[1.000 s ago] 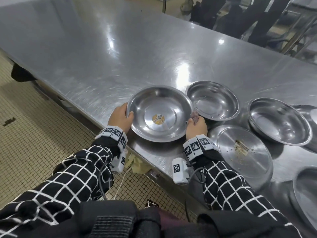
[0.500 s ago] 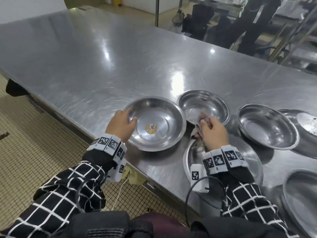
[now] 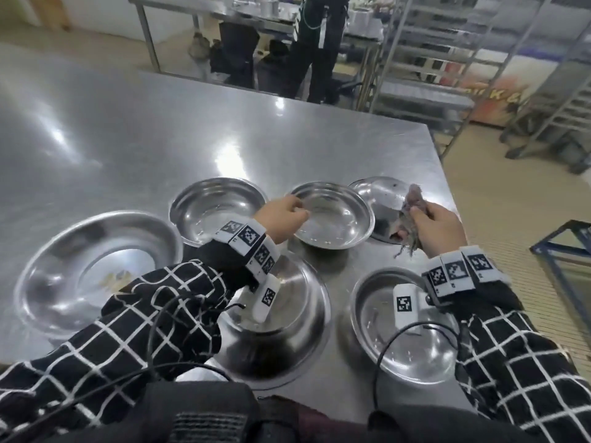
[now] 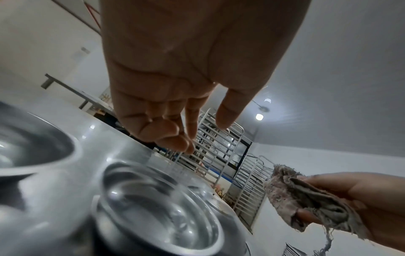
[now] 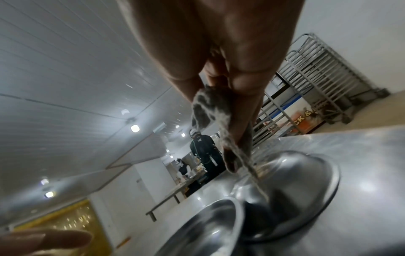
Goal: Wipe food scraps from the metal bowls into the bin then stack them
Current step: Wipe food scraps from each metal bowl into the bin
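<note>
Head view: six metal bowls on the steel table, all clustered in the lower half of the frame. Left hand hovers at the near-left rim of the centre bowl; fingers loosely curled, holding nothing. Left wrist view confirms it: palm open above that bowl, fingertips apart from the rim. Contact in the head view is too close to call. Right hand is raised at right of frame, pinching a frayed grey rag between thumb and fingers; the rag hangs in front of the upturned bowl at upper right of the cluster. Right wrist view shows the rag clamped in the fingers, loose threads trailing down over that domed bowl. Other bowls: large one at far left with a yellowish sticker inside, a smaller one left of the centre bowl, one under the left forearm, one under the right wrist with small specks in it. A dark-clothed person stands beyond the table; wire racks at upper right. Blue-framed bin edge at right border.
</note>
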A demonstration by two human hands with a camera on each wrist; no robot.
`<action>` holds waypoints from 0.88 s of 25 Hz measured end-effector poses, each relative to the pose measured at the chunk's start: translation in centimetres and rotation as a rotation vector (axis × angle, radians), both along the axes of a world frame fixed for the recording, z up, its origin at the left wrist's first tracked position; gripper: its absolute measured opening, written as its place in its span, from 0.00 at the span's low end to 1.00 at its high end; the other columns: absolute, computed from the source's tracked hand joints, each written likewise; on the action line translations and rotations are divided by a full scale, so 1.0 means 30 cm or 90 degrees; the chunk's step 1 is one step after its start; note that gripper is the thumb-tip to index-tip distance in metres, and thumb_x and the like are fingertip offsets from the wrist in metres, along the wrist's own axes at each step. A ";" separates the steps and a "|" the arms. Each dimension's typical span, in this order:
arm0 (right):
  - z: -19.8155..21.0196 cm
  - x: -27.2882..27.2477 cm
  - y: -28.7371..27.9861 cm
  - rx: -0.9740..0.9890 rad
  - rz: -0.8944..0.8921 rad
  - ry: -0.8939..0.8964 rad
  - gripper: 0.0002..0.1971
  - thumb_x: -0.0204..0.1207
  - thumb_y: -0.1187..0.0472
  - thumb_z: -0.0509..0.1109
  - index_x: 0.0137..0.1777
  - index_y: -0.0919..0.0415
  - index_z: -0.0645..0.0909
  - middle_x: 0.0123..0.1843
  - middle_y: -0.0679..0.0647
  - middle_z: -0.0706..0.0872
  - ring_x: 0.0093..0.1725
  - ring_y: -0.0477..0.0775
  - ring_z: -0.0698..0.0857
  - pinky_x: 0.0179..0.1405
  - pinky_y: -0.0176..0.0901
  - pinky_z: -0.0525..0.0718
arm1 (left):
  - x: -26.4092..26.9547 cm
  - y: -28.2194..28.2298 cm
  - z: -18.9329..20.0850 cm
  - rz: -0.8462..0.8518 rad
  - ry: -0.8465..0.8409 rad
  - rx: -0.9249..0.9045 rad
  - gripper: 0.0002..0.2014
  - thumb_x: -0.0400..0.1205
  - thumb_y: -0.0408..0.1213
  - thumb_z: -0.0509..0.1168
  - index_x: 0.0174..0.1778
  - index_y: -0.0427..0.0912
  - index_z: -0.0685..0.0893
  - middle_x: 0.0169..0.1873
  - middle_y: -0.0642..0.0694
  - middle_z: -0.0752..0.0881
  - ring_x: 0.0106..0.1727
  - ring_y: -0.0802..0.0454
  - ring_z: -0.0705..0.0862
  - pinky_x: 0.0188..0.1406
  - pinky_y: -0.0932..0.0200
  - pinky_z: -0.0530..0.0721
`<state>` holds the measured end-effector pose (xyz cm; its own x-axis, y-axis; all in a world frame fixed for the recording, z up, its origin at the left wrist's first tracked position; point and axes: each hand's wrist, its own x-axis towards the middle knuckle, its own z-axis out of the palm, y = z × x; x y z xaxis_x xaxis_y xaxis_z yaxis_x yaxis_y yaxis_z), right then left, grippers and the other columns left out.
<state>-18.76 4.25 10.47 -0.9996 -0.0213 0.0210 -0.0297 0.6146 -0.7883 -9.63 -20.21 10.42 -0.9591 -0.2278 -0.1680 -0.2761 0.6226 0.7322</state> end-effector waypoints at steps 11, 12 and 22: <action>-0.086 -0.601 0.279 0.122 0.021 -0.136 0.15 0.84 0.53 0.59 0.54 0.60 0.84 0.44 0.58 0.87 0.42 0.58 0.86 0.49 0.49 0.86 | -0.660 0.349 -0.036 -0.074 -0.125 -0.206 0.18 0.87 0.39 0.54 0.72 0.38 0.75 0.65 0.41 0.82 0.62 0.44 0.81 0.63 0.56 0.75; -0.100 -0.642 0.270 0.133 0.033 -0.154 0.16 0.84 0.52 0.58 0.55 0.60 0.84 0.46 0.59 0.87 0.45 0.59 0.87 0.52 0.50 0.86 | -0.712 0.350 -0.056 -0.082 -0.142 -0.249 0.18 0.87 0.38 0.54 0.71 0.38 0.75 0.63 0.42 0.82 0.61 0.45 0.81 0.62 0.59 0.74; -0.251 -0.824 0.261 0.275 0.167 -0.221 0.16 0.88 0.57 0.52 0.62 0.64 0.77 0.59 0.59 0.82 0.51 0.57 0.80 0.48 0.39 0.71 | -0.981 0.341 -0.198 -0.155 -0.236 -0.354 0.17 0.84 0.38 0.59 0.66 0.36 0.81 0.63 0.39 0.84 0.63 0.41 0.82 0.61 0.54 0.78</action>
<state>-43.48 12.09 2.95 -0.9068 -0.2012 -0.3705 -0.0091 0.8879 -0.4600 -39.07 -9.98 4.47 -0.8962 -0.1612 -0.4134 -0.2510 0.9525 0.1727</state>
